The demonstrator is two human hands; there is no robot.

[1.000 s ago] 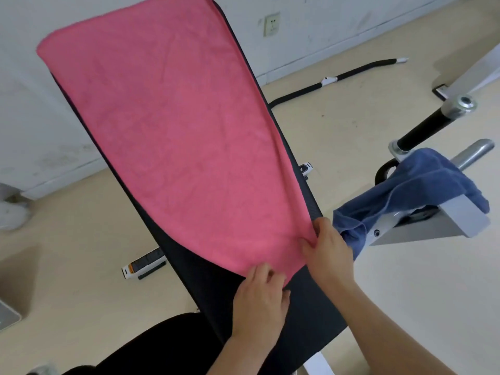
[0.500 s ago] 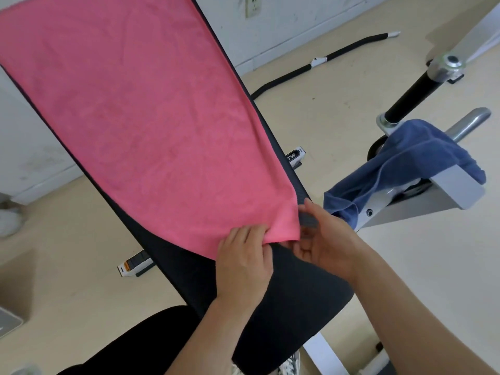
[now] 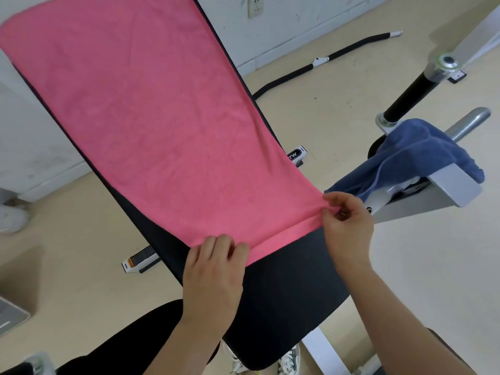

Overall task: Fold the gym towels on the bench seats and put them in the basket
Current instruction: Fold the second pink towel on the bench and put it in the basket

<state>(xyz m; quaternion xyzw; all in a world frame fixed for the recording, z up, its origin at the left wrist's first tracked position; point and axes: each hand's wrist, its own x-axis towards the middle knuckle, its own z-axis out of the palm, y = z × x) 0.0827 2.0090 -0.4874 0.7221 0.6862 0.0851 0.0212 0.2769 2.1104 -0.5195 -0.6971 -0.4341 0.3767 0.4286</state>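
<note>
Beige floor (image 3: 338, 109) surrounds the black bench pad (image 3: 284, 288), which slants from upper left to bottom centre. Spread along it lies the pink towel (image 3: 151, 117), filling the upper left of the frame. My left hand (image 3: 213, 272) grips its lower edge with curled fingers; my right hand (image 3: 349, 226) pinches its lower right corner. At right, a blue towel (image 3: 416, 155) drapes over a grey machine frame (image 3: 446, 188).

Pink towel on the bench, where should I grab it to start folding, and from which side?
By its two near corners, from the low end. The pink towel lies flat up the slanted bench, and that bottom edge lies nearest; the left hand and right hand hold it there.
</note>
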